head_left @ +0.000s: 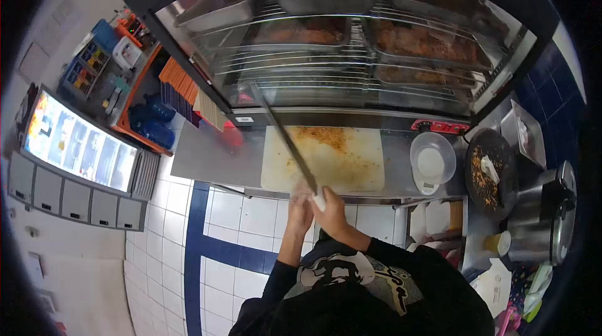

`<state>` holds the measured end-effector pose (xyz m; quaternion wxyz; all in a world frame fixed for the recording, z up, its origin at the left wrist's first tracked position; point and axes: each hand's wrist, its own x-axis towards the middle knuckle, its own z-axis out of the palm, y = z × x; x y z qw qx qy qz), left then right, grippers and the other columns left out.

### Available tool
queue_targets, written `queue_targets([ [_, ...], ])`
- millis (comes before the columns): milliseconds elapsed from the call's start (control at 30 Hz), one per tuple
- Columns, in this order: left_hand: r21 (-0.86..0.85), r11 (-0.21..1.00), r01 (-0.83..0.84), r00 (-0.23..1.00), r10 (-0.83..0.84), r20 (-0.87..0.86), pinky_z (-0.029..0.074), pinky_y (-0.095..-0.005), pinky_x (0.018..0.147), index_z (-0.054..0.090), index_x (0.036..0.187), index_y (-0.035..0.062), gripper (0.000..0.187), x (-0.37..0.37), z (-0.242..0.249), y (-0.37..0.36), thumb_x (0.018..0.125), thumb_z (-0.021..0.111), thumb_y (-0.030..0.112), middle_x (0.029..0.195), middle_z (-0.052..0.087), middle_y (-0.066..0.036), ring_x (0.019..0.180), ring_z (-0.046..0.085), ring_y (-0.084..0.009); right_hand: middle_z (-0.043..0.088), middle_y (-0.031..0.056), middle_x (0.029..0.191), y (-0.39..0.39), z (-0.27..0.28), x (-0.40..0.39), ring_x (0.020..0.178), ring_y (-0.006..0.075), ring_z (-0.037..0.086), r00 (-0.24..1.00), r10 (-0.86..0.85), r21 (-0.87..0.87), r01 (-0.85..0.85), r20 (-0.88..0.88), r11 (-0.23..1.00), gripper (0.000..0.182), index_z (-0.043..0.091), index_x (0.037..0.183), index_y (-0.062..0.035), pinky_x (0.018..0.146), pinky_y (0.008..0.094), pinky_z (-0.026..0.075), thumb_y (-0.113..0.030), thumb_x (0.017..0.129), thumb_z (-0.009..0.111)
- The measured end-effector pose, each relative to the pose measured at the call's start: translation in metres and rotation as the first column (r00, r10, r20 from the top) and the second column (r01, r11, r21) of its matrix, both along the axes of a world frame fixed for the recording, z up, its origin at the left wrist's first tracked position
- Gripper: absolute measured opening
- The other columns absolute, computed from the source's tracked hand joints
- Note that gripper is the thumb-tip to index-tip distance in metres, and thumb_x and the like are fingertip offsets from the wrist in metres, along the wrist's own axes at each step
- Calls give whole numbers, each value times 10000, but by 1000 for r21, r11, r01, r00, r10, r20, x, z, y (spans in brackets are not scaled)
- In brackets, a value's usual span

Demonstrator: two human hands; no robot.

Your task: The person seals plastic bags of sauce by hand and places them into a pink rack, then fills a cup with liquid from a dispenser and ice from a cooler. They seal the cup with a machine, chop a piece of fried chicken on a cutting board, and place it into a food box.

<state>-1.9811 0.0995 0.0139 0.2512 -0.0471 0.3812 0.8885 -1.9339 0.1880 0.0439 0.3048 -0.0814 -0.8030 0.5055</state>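
My right hand (332,213) is closed round the white handle of a long knife (285,136). Its narrow blade points up and to the left, over the cutting board and toward the glass cabinet. Close beside the handle, by the base of the blade, is my left hand (300,210); its fingers are blurred, with a pale smear about them, so their grip cannot be made out. Below the blade lies a white cutting board (357,170) with brown crumbs and grease stains on its surface.
A heated glass cabinet (301,113) with trays of cooked meat stands behind the board. To the right are a kitchen scale with a clear bowl (433,159), a dark pan (476,192) of browned bits, a metal tray (523,132) and a large steel pot (533,229).
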Motion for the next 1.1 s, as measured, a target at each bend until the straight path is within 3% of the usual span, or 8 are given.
queue_targets([
  [167, 114, 992, -54, 981, 74, -177, 292, -453, 1065, 188, 1415, 56, 584, -11, 1, -9, 950, 408, 333, 1439, 284, -134, 1304, 321, -304, 558, 220, 740, -21, 27, 27, 692, 411, 578, 963, 270, -8, -270, -2, 963, 246, 532, 880, 23, 558, 401, 452, -113, 743, 685],
  [233, 630, 748, 209, 974, -104, -201, 185, -639, 1027, 130, 1441, 125, 683, -16, 3, -17, 921, 346, 511, 1491, 178, -110, 1353, 193, -341, 577, 251, 908, -21, 32, 34, 832, 427, 583, 892, 421, -84, -412, 164, 907, 318, 507, 1042, 40, 681, 433, 477, -46, 764, 635],
  [533, -295, 947, 131, 896, -240, -374, 60, -699, 985, 116, 1450, 257, 795, -24, -41, -28, 825, 358, 685, 1518, 68, -57, 1373, 73, -332, 581, 185, 741, -37, 52, 50, 686, 359, 607, 814, 581, -210, -566, 13, 797, 233, 556, 947, 3, 576, 376, 466, -124, 784, 665],
  [600, -19, 981, -195, 980, 196, 46, 144, -699, 977, 87, 1445, 285, 754, -13, 31, -16, 854, 426, 608, 1498, 75, -84, 1350, 164, -320, 577, 181, 733, -29, 50, 49, 680, 361, 601, 775, 632, -191, -619, 10, 762, 233, 554, 953, -1, 582, 372, 468, -124, 786, 661],
  [700, -118, 920, -372, 921, 351, -168, 276, -630, 972, 46, 1449, 286, 794, -32, 34, -40, 846, 494, 544, 1464, 190, -117, 1263, 327, -355, 575, 185, 804, -9, 45, 48, 747, 354, 604, 707, 703, -157, -687, 81, 709, 172, 519, 952, -7, 627, 386, 462, -74, 812, 594],
  [867, -808, 400, -433, 893, 73, -443, 426, -401, 890, 451, 1297, 85, 473, -109, -80, -108, 894, 487, 331, 1288, 494, -162, 1136, 504, -287, 570, 154, 1002, 56, -8, 57, 958, 307, 573, 939, 342, -22, -342, 18, 940, 297, 523, 1054, -15, 834, 343, 448, -58, 773, 610],
  [933, -939, -149, -310, 890, -393, -232, 446, -358, 857, 547, 1179, 76, 393, -109, -62, -103, 892, 460, 329, 1151, 590, -165, 1055, 563, -296, 568, 162, 1019, 98, -49, 69, 994, 317, 562, 993, 82, 117, -92, 83, 989, 315, 520, 1064, -3, 867, 349, 436, -23, 758, 589],
  [1100, -900, -317, -300, 913, -369, -174, 469, -417, 784, 616, 1013, 82, 345, -127, -80, -90, 864, 455, 348, 977, 645, -162, 911, 610, -346, 528, 191, 1139, 163, -88, 70, 1080, 358, 509, 969, -164, 160, 135, 184, 978, 413, 505, 1121, 27, 937, 381, 393, 13, 715, 578],
])
